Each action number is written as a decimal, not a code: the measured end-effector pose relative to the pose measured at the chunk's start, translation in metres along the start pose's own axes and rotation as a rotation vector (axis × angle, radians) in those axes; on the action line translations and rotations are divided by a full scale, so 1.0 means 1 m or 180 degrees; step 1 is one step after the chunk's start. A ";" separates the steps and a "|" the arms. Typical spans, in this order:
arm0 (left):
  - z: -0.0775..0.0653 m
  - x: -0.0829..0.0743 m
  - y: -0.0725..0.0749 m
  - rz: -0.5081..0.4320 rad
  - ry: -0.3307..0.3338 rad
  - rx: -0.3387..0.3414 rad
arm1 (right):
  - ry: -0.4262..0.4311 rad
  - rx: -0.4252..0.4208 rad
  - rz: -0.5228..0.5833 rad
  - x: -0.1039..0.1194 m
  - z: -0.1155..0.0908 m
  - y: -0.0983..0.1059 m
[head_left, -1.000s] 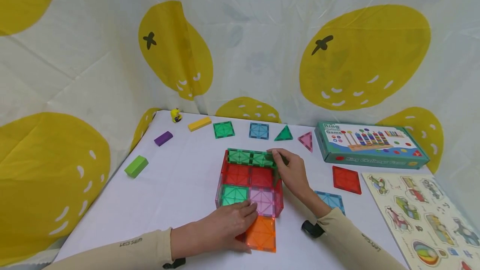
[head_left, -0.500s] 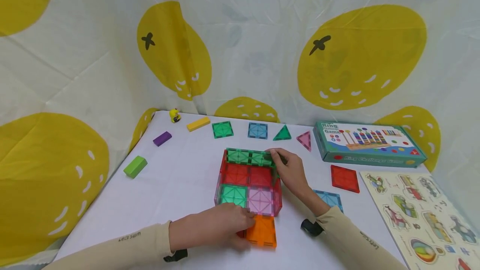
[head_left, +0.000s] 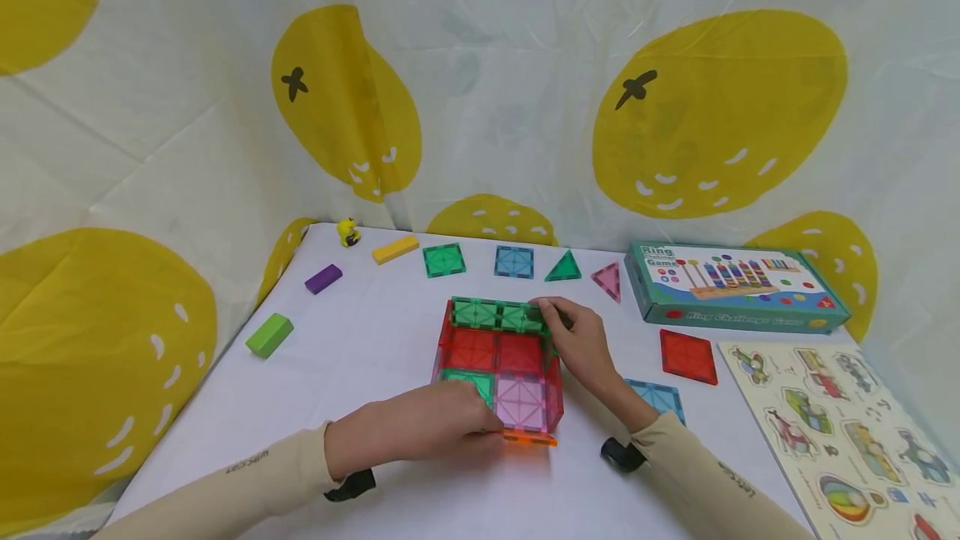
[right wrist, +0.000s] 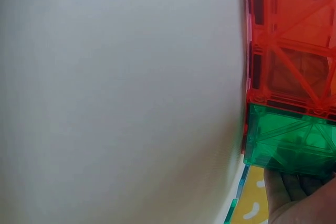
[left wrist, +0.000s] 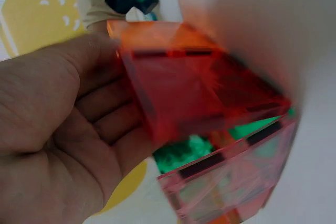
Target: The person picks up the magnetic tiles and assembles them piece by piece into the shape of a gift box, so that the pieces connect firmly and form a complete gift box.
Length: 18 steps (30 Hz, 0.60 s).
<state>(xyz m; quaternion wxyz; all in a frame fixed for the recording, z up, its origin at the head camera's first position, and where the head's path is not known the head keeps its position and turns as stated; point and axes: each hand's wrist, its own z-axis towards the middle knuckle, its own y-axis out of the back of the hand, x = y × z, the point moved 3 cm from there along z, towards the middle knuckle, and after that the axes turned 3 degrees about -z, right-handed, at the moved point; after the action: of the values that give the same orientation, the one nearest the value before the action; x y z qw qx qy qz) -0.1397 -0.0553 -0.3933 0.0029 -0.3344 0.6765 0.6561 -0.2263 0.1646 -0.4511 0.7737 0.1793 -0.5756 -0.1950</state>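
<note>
**Two hands on a tile box**

At the middle of the white table (head_left: 360,373) stands a low box of magnetic tiles (head_left: 497,361) — red, green and pink squares on the floor, green tiles upright along the far side. The left hand (head_left: 420,427) grips an orange tile (head_left: 531,438) at the box's near edge, fingers curled under it and thumb on top; the tile is tilted up, almost edge-on from the head view. The right hand (head_left: 581,344) pinches the upright green tile (head_left: 525,317) at the far right corner. A loose blue tile (head_left: 660,398) lies just right of the right forearm, a red tile (head_left: 688,357) beyond it — both flat. The game box (head_left: 735,288) sits further back.
</note>
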 end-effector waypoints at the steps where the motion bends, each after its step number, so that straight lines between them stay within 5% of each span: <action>1: 0.000 0.000 0.002 0.0089 0.0001 -0.0046 | -0.0003 -0.0004 -0.0006 0.000 0.000 0.000; 6: 0.005 0.001 0.008 0.0331 0.0109 -0.0201 | -0.0030 -0.0002 -0.0030 -0.001 0.000 -0.001; 12: 0.006 0.006 0.006 0.0074 0.0134 -0.0364 | -0.0008 -0.0014 -0.0085 0.000 -0.002 0.000; 15: 0.001 0.009 0.007 -0.0083 0.0020 -0.0620 | 0.0007 -0.0012 -0.0081 0.000 -0.002 0.000; 18: -0.008 0.017 0.014 -0.0304 -0.0138 -0.1157 | 0.0010 0.0020 -0.0056 0.001 -0.002 0.001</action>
<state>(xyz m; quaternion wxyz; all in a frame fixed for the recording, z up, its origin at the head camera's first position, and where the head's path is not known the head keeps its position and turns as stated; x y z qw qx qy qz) -0.1559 -0.0707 -0.3869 -0.0118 -0.3470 0.5300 0.7737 -0.2244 0.1649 -0.4505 0.7723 0.1870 -0.5734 -0.1997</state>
